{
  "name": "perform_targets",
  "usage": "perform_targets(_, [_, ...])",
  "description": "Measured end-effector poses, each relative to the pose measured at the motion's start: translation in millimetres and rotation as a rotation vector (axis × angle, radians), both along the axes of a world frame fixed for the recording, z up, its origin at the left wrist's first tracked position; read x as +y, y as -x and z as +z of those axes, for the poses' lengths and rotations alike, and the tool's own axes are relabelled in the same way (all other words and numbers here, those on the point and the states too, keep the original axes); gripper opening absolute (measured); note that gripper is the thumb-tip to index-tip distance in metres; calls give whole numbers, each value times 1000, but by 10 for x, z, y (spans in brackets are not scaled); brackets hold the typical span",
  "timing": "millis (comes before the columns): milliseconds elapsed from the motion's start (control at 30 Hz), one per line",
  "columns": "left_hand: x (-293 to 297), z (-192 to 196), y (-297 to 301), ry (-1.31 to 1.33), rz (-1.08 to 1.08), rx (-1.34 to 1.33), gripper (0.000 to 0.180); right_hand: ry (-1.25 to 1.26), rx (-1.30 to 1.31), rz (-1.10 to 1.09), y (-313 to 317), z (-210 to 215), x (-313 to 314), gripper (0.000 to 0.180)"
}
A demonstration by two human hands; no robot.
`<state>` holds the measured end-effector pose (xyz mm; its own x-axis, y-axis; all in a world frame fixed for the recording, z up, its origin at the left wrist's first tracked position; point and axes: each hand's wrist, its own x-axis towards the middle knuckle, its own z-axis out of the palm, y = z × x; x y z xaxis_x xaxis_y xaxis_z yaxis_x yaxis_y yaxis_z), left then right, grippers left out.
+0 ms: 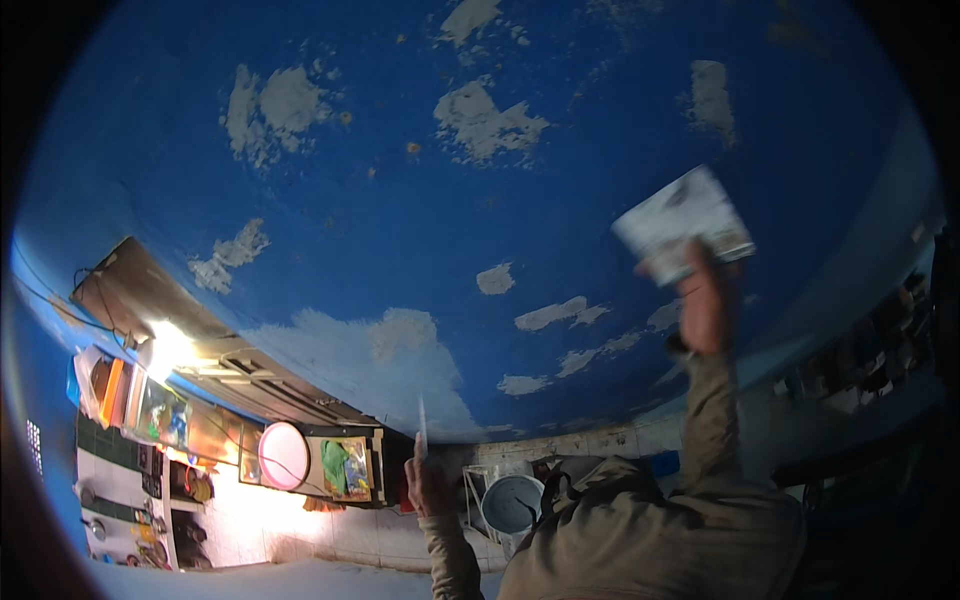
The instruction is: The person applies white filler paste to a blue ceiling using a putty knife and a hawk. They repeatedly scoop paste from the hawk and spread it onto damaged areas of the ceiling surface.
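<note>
My right hand [706, 300] is raised toward the blue wall [580, 215], its fingers closed around the lower edge of a flat rectangular putty blade [685, 220] smeared whitish. Motion blurs the blade slightly, and I cannot tell whether it touches the wall. Lower and to the left, my left hand [428, 488] is closed on a thin pale blade [421, 425], seen nearly edge-on and pointing up. Behind that blade lies a broad pale patch of filler [370, 345]. Smaller whitish patches [487, 120] are scattered over the wall.
A grey bucket [512, 503] stands below, between my left arm and my body. On the left are a bright lamp [170, 350], a wooden board [150, 300], a round pink basin [284, 455] and shelves with kitchenware [150, 520]. Dark clutter [860, 350] fills the right side.
</note>
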<state>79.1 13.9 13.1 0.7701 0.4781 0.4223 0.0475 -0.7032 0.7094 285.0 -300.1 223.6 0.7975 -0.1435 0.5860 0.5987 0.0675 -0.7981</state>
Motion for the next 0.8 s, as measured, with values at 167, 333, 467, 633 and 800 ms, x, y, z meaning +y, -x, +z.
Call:
perform_targets(167, [169,-248,99,7,-36,42,35,605,-615,-973,-452,613,-420,37])
perform_targets(333, [151,-520,67,81,-94,114,30,1002,-545,-1339,-873,389,-242,77])
perform_targets(467, [133,-392,45,61,-134,122,29,1109,-405,-1260,-740,-8,-189,86])
perform_targets(633, [251,-424,-47,139,-138,132,29,1114,-455,-1113,-277,-197,-404,60])
perform_targets(800, [344,-926,138,349,-87,149,19,728,-319,-951,-210,180,-687,36])
